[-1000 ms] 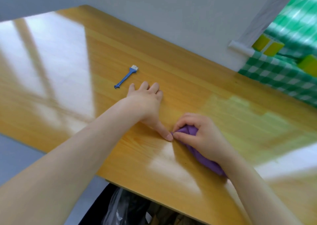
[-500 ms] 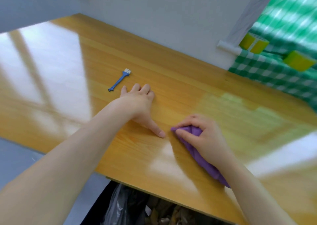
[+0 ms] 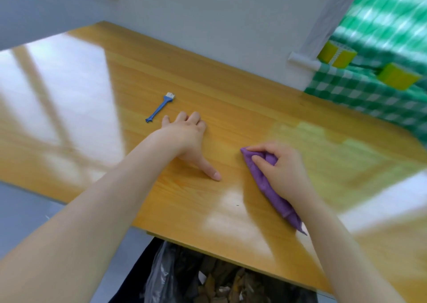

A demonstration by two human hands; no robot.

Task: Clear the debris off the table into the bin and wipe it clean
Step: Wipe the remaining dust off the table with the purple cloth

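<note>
My right hand [image 3: 280, 170] grips a bunched purple cloth [image 3: 269, 187] and holds it down on the glossy wooden table [image 3: 231, 108]. The cloth's tail trails back under my wrist toward the table's front edge. My left hand [image 3: 188, 138] lies flat on the wood to the left of the cloth, fingers straight and thumb stretched toward it. Below the front edge stands the bin [image 3: 208, 277], lined with a black bag and holding brownish debris. A tiny dark speck [image 3: 237, 205] sits on the table near the front edge.
A small blue brush [image 3: 160, 110] lies on the table just beyond my left hand. At the right, a green checked cloth [image 3: 369, 97] covers an adjoining surface with two yellow blocks [image 3: 337, 54] on it. A grey wall runs behind the table.
My right hand has slid the purple cloth to the right, away from my left thumb, which it was touching. My left hand has stayed flat in place.
</note>
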